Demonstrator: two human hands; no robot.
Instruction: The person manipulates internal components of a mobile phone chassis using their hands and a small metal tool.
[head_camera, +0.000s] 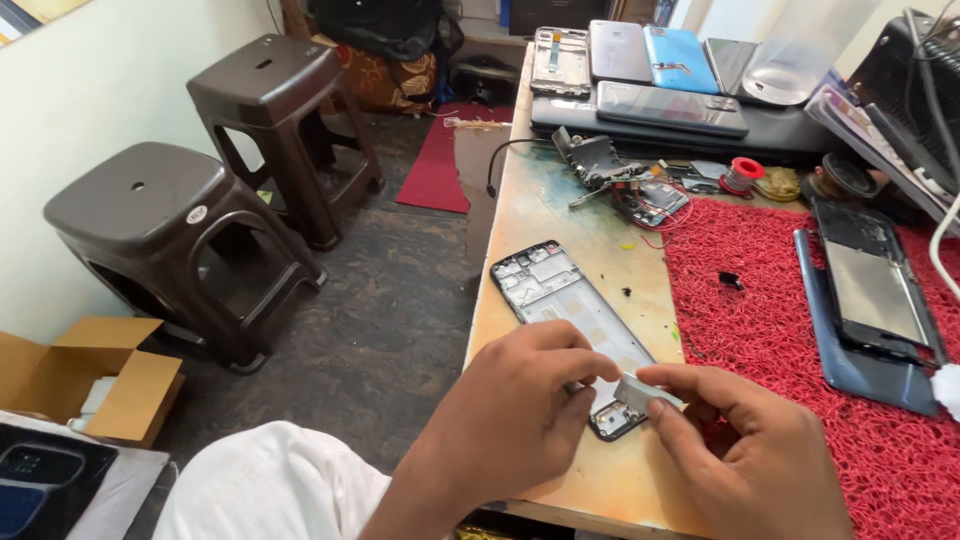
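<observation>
- Left hand (520, 405): fingers curled together over the lower end of the open phone frame (570, 320), pressing it onto the wooden bench (560, 200). Whether the fingertips pinch any part is not visible; they are turned away from view.
- Right hand (745, 450): thumb and forefinger clamped on a small pale grey strip (648, 393), held at the frame's lower edge, touching or just above it.
- Step in hand, as judged: the strip is being peeled from or seated into the bottom of the frame. Which of the 2 cannot be told. The next move calls for a steady hold from the left hand and a slow, even pull or press from the right.
- Frame position: flat on the bench, inner side up, angled away from the person, just beside the red mat (800, 330).
- On the mat: a dark phone body with its panel lifted (875, 290), cut off at the right edge.
- Mid bench: a small circuit board with red wires (650, 200) and a red solder spool (745, 172).
- Far end: several phones and back covers (640, 60) in a row.
- Floor left: 2 brown stools (190, 210) and an open cardboard box (90, 375).
</observation>
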